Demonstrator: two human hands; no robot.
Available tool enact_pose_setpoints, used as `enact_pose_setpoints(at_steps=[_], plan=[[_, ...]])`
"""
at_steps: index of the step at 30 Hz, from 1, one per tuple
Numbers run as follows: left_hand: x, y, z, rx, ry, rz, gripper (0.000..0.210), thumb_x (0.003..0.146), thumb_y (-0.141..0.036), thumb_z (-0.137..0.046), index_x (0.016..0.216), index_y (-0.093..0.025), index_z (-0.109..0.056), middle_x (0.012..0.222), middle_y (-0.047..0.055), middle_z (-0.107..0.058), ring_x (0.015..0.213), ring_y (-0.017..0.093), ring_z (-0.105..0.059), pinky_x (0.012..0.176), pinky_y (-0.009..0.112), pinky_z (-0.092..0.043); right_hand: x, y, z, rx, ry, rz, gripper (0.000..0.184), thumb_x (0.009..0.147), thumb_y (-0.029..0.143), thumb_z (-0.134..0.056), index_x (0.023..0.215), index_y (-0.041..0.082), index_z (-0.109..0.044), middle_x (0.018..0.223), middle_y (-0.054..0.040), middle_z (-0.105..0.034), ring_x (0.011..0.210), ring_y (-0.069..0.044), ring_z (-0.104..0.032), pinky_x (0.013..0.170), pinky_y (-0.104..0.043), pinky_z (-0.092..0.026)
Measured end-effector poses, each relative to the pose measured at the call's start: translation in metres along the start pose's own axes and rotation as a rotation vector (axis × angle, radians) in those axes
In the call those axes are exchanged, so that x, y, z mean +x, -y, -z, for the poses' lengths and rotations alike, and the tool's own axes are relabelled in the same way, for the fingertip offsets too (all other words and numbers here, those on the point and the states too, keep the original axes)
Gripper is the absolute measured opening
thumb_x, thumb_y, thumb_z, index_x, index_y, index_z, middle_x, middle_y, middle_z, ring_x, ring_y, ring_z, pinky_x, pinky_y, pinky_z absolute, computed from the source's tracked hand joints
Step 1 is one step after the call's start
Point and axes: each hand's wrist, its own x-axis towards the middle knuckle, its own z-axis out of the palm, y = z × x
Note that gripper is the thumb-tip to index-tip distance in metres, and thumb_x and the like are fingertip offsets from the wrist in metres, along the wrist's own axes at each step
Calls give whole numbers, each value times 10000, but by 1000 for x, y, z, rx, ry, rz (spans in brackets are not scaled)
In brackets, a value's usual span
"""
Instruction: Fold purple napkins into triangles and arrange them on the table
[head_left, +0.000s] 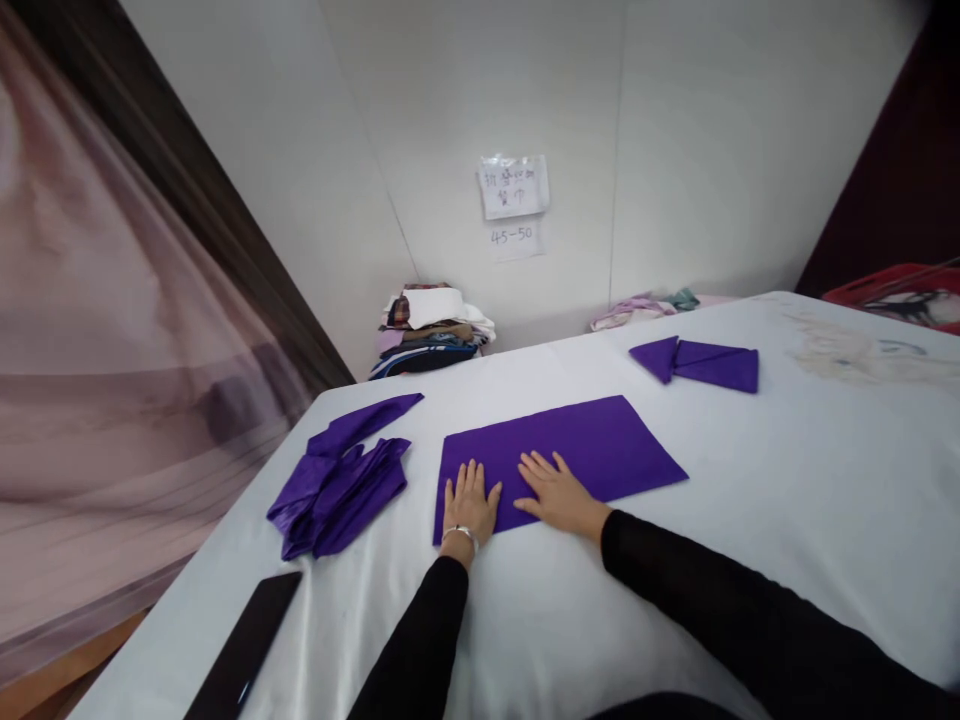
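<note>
A purple cloth napkin (570,430), folded into a flat oblong, lies on the white-covered table (540,630) in front of me. Pressed flat on its left part is my left hand (470,505), fingers spread, with a silvery bracelet at the wrist. My right hand (559,495) rests palm down near the napkin's middle, its fingers also apart. Neither hand grips anything. To the left sits a loose, crumpled pile of purple cloth (334,490). A folded purple napkin (712,365) with a pointed left end lies at the far right.
A dark flat object (247,645) lies at the table's near left edge. Stacked clothes (431,330) stand beyond the far edge, by the wall. Handwritten paper signs (514,190) hang there. A pinkish curtain (120,350) drapes at left; a red basket (896,290) is at far right.
</note>
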Motion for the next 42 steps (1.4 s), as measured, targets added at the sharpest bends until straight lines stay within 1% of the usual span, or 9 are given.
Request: enact_pose_setpoints(at_steps=[7,12,16,19,21,30,34,39,42], plan=[[2,5,0,-7,11,0,632,890,-497,-154,1385,-119,-264,1473,61,-226,1361,224,-133,1099,451,-131,-81,-137,52,-224,-59,-424,740,838,655,-151,1407,195,-260,1472,-87,-222,1345,-286,-138,1047,-523,-107],[3,-33,5,-36,-5,62,679,870,-549,-189,1376,-106,-287,1474,110,-207,1358,273,-127,1085,506,-108,-95,-151,54,-307,-55,-437,718,848,626,-135,1404,190,-265,1472,-88,-223,1340,-288,-153,1035,-526,-148],[5,-111,3,-143,-23,-187,701,851,-599,-135,1393,-171,-259,1487,65,-181,1366,246,-92,1099,487,-86,-97,-152,49,-348,-58,-399,653,867,566,-151,1378,196,-322,1459,-105,-256,1333,-299,-176,1013,-552,-178],[11,-136,-4,-177,8,-242,707,850,-595,-84,1398,-178,-243,1487,56,-188,1369,243,-74,1101,498,-72,-101,-163,44,-376,-42,-328,566,876,505,-175,1330,251,-399,1447,-88,-290,1327,-311,-187,993,-584,-188],[11,-119,-7,-171,23,-188,713,850,-591,-63,1401,-172,-234,1486,60,-191,1369,244,-67,1098,511,-70,-102,-170,39,-395,-52,-297,526,878,466,-192,1301,272,-438,1444,-77,-297,1323,-320,-191,984,-598,-193],[-29,39,7,-63,67,224,648,879,-521,-89,1403,-160,-212,1497,60,-147,1370,236,-64,1097,503,-52,-107,-187,32,-414,-63,-247,487,865,426,-223,1182,289,-566,1405,-95,-359,1300,-357,-221,955,-646,-169],[-33,43,5,-66,62,241,627,883,-502,-118,1398,-161,-229,1491,69,-172,1366,243,-89,1087,523,-59,-89,-147,41,-399,-92,-242,550,863,484,-192,1151,248,-596,1359,-132,-421,1305,-389,-194,941,-688,-113],[-31,42,5,-65,62,247,617,884,-497,-121,1397,-173,-230,1491,63,-173,1366,244,-92,1082,532,-76,-25,-10,16,-161,-76,-34,686,861,586,-174,1368,161,-354,1448,-125,-266,1332,-316,-174,1033,-570,-142],[-32,44,6,-49,69,244,613,884,-500,-119,1397,-183,-232,1491,54,-173,1367,236,-89,1085,525,-83,5,41,-4,-87,-35,68,655,843,630,-199,1374,274,-342,1442,-25,-295,1328,-271,-214,1074,-455,-162]])
